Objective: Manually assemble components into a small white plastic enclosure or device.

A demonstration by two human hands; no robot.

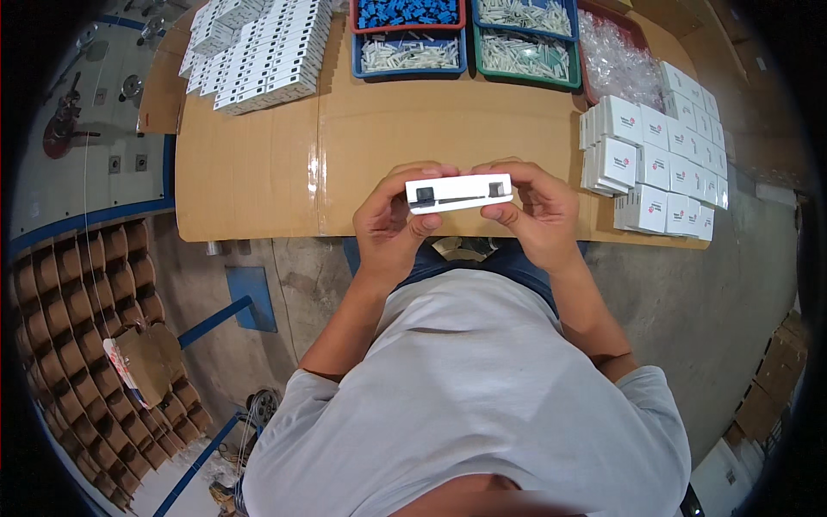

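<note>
A small flat white box (pixel 461 193) is held level between my two hands, just above the table's near edge. Its side facing me has a black square at the left, a greyish square patch at the right and a thin dark slit along it. My left hand (pixel 392 226) pinches the left end, thumb below and fingers behind. At the right end, my right hand (pixel 538 215) grips the same way, its thumb on the lower edge. The fingertips behind the box are partly hidden.
On the cardboard-covered table (pixel 250 172), stacked white boxes (pixel 267 60) stand far left and more white boxes (pixel 659 164) at right. Along the back sit a tray of blue pieces (pixel 409 12), trays of pale pieces (pixel 525 56) and clear plastic bags (pixel 616 52). A cardboard divider grid (pixel 77 293) lies lower left.
</note>
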